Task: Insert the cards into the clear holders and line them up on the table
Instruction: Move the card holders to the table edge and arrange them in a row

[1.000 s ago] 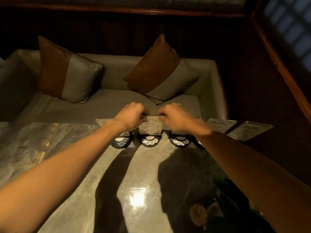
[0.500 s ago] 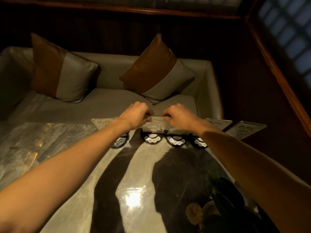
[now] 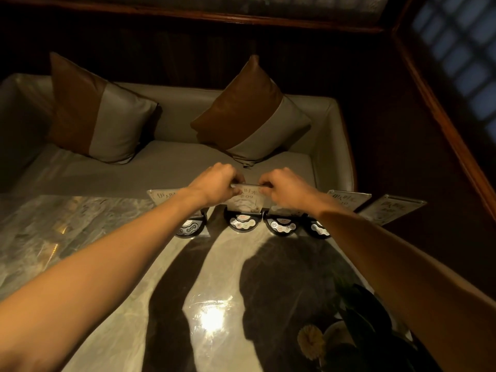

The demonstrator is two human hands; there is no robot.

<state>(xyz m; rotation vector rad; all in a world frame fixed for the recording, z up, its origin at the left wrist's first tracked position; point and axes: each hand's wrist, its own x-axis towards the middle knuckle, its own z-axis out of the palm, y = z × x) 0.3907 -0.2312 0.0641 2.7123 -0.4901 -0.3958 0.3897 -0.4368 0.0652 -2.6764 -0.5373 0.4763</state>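
Several clear card holders on black half-round bases stand in a row along the far edge of the marble table (image 3: 112,264). My left hand (image 3: 214,183) and my right hand (image 3: 287,185) pinch the top corners of the middle holder (image 3: 248,201), which shows a printed card and stands upright on its base (image 3: 243,224). Another holder (image 3: 161,196) stands to the left, partly behind my left wrist. Two more bases (image 3: 280,226) (image 3: 318,229) sit to the right. Further right, two holders with cards (image 3: 346,200) (image 3: 389,209) lean back.
A grey sofa (image 3: 161,167) with two brown-and-grey cushions (image 3: 99,116) (image 3: 249,114) runs behind the table. A potted plant with a yellow flower (image 3: 311,339) sits at the near right. Dark wood panelling encloses the right side.
Both hands have stayed on the middle holder's top corners. That holder and its base now stand closer to the base on its right.
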